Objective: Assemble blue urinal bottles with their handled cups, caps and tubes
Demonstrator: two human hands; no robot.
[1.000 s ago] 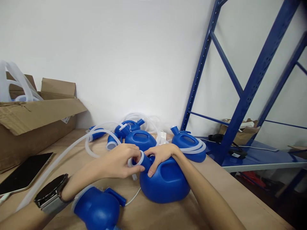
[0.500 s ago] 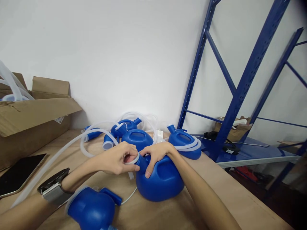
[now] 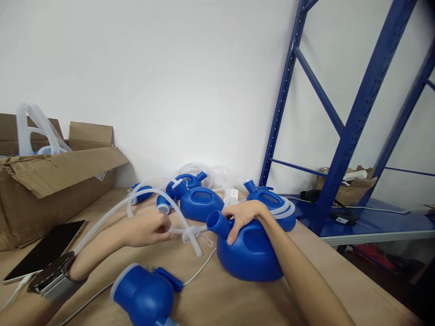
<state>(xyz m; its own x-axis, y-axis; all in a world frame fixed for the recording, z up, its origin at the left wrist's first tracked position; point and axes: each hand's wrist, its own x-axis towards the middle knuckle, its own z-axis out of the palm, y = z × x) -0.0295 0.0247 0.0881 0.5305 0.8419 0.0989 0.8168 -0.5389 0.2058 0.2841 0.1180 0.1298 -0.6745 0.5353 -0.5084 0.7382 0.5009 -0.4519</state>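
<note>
My right hand grips a blue plastic urinal bottle by the base of its neck, the thumb along the near side. The bottle stands on the table, its round spout uncovered and tilted left. My left hand is closed in a pinch left of the spout; what lies between its fingers is hidden. Just right of those fingertips is a clear tube with a pale round collar near its end, apart from the spout. A blue funnel-shaped receptacle with a pale rim lies in front.
More blue bottles and coiled tubes sit along the wall, another bottle at back right. An open cardboard box stands left, beside a dark tablet. A thin white cable crosses the table. Blue shelving is at right.
My left hand has come away from the spout, moving left. The collar and tube end now show outside the bottle. My right hand keeps its grip; the view has shifted slightly.
</note>
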